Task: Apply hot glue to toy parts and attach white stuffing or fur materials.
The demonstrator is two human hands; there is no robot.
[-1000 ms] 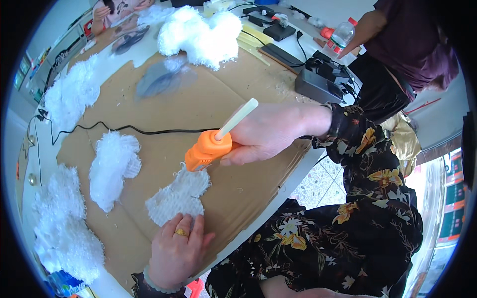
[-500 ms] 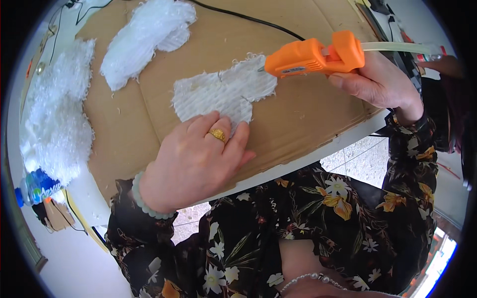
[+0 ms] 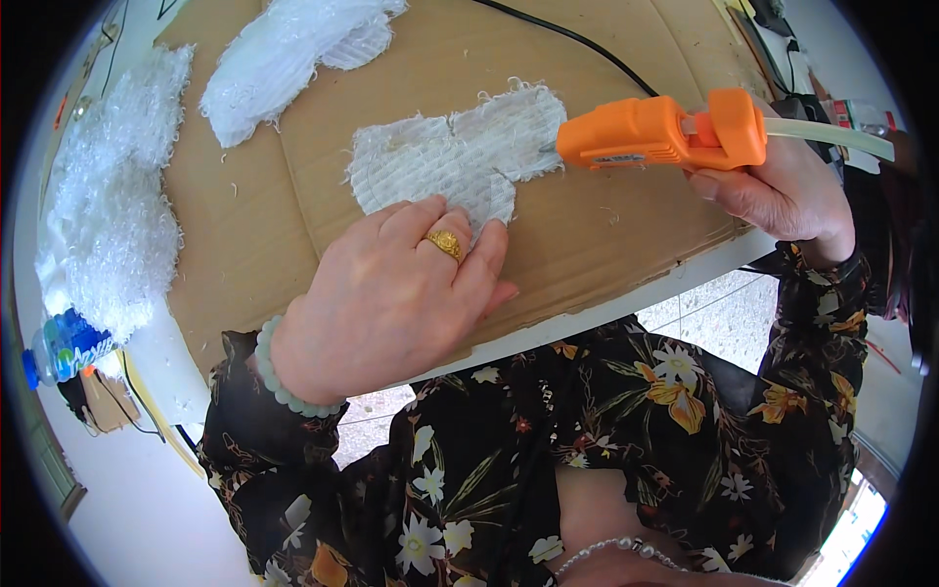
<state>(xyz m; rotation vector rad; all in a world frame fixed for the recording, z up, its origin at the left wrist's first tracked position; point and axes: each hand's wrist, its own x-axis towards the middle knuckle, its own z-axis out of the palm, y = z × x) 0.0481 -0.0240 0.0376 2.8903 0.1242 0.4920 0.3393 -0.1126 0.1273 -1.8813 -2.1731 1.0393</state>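
Note:
A white, frayed piece of ribbed fabric [image 3: 421, 161] lies flat on the brown cardboard [image 3: 606, 220]. My left hand [image 3: 381, 284], fingers stretched out, presses its near edge from above. In my right hand [image 3: 778, 196] is an orange glue gun [image 3: 631, 134], gripped around its handle, which is mostly hidden by the gun's body. The nozzle points left and is at the fabric's right end; whether it touches the fabric I cannot tell. Out of the gun's rear sticks a long translucent glue stick [image 3: 836, 135].
Another shaggy white piece [image 3: 284, 68] lies at the far left of the cardboard, and a larger white shaggy pile [image 3: 117, 205] beside it. A bottle with a blue cap [image 3: 68, 347] is at the left edge. A black cord [image 3: 577, 39] crosses the far side.
The glue gun with my right hand has shifted right and nearer, its nozzle now lower along the fabric's right end. My left hand still presses the fabric. The whole view has shifted slightly.

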